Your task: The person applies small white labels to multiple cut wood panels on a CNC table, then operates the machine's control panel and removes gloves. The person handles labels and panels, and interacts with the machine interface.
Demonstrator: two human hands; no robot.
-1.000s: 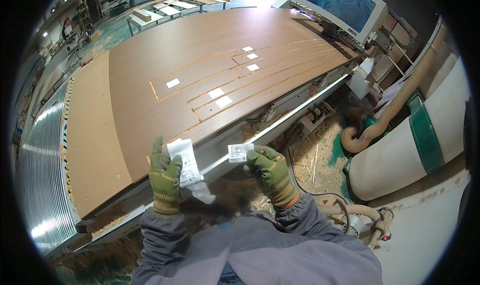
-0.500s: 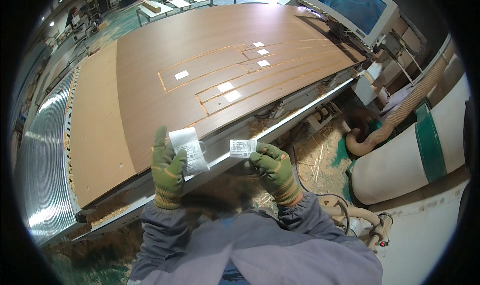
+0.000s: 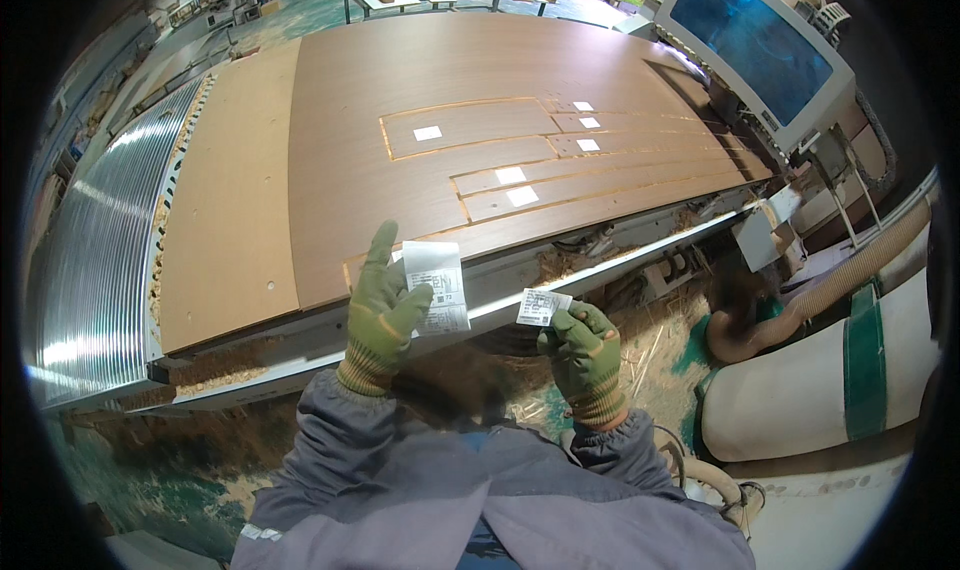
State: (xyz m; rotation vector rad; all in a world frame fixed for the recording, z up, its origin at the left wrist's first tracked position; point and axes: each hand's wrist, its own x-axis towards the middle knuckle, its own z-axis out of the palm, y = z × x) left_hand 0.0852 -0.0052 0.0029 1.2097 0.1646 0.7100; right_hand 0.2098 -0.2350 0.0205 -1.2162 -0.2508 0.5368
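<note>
My left hand [image 3: 383, 315], in a green work glove, grips a strip of white printed labels [image 3: 437, 285] between thumb and fingers, its index finger pointing up. In my gloved right hand [image 3: 584, 355] a single white label [image 3: 543, 307] is pinched by its right edge. Both hands are above the near edge of a large brown wood-grain panel [image 3: 350, 190]. Cut lines outline several pieces in that panel, and white labels [image 3: 522, 196] lie on some of them.
A bare tan board [image 3: 240, 180] and a ribbed metal cover [image 3: 105, 240] are on the left. At the right are a screen [image 3: 750, 40], a ridged hose [image 3: 830, 295] and a white bag with a green band [image 3: 865, 370]. Sawdust [image 3: 660, 340] lies below the machine's edge.
The view has turned, so the panel and screen sit further right. Both hands keep their labels; the right one's label now tilts down to the right.
</note>
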